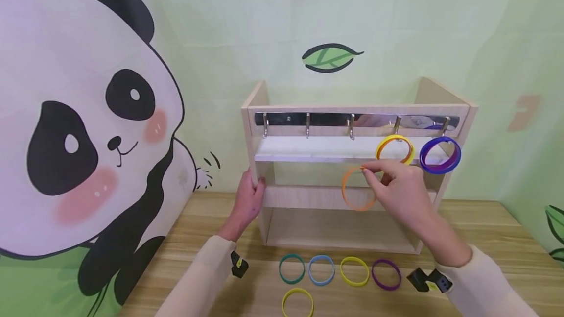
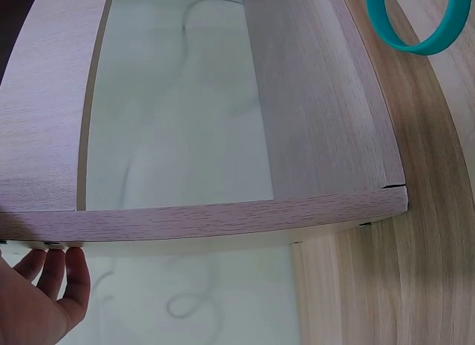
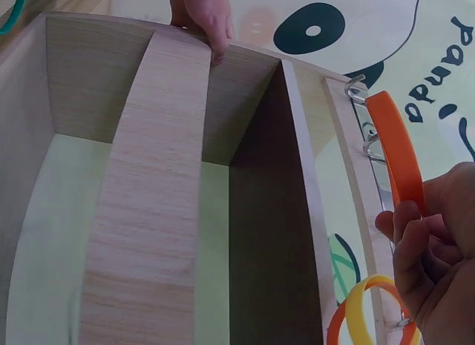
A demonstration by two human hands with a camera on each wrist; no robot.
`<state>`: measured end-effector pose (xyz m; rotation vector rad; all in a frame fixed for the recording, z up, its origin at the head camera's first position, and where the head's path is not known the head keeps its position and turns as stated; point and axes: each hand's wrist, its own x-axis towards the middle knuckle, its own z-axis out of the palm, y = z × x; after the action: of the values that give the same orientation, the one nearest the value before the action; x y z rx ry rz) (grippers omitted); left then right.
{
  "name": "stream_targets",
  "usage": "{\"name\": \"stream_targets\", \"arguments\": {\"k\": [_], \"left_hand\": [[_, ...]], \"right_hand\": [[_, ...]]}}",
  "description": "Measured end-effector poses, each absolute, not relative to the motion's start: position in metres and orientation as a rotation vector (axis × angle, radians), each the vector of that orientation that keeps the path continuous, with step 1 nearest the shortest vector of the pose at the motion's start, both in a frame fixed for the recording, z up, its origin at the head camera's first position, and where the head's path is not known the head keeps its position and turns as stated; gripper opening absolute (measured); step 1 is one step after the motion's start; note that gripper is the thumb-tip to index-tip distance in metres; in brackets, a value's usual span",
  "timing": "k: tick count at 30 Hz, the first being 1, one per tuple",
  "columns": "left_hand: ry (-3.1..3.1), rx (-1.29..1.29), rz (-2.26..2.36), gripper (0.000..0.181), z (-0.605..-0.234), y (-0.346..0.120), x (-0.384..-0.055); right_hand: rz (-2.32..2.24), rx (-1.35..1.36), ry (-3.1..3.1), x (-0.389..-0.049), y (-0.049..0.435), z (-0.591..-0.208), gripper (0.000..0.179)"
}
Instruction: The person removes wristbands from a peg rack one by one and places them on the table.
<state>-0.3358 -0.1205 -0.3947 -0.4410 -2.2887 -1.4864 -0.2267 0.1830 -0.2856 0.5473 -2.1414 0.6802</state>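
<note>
In the head view my right hand (image 1: 403, 192) pinches an orange silicone wristband (image 1: 343, 188) between thumb and fingertips, in front of the wooden shelf (image 1: 308, 196). The right wrist view shows that wristband edge-on above the fingers, close to the metal hooks (image 3: 373, 146). My left hand (image 1: 246, 199) grips the shelf's left side panel, its thumb at the front edge and its fingers along the outside. A yellow wristband (image 1: 412, 153) and an orange one (image 3: 336, 332) hang together on the fourth hook. From the rightmost hook hang a blue wristband (image 1: 440, 171) and a purple one.
On the wooden table (image 1: 476, 229) before the shelf lie a teal wristband (image 1: 292, 282), a light blue one (image 1: 321, 284), two yellow ones and a purple one (image 1: 387, 287). Three hooks at the left bear no band. A panda-printed backdrop (image 1: 211, 62) stands behind.
</note>
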Motion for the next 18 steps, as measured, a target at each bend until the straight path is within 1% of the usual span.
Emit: {"name": "stream_targets", "arguments": {"k": [8,18], "left_hand": [[-2.295,-0.440,-1.479,0.045,-0.394,-0.120,-0.334],[-2.289,-0.432,-1.459,0.045,-0.395,-0.120,-0.333]], "right_hand": [[0.687,0.506,-2.180,-0.222,0.193,-0.304,0.007],[0.698,0.517,-2.234,-0.220,0.206,-0.330,0.006]]}}
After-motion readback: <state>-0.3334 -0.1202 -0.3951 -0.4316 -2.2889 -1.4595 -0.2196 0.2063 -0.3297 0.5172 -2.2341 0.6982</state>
